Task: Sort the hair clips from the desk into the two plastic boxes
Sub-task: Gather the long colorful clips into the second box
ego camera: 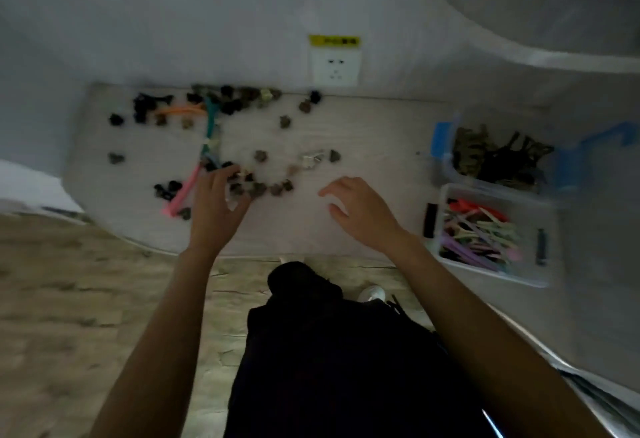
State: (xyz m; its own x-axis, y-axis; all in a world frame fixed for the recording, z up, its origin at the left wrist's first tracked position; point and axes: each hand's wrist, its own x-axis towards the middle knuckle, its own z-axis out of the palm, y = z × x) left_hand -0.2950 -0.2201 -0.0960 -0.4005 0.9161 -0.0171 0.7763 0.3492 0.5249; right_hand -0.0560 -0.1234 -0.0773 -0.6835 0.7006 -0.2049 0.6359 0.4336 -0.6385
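1. The left hand (218,200) hovers over a cluster of small dark claw clips (258,188) at about 7 o'clock on the surface (374,132), fingers spread and curled; blur hides whether it grips one.
2. The right hand (360,207) hangs open and empty near 5 o'clock.
3. More clips lie scattered from 9 to 12 o'clock, with long coloured clips (209,119) among them.
4. At 3 o'clock, the far box (446,160) holds dark claw clips; the near box (446,195) holds long coloured ones.
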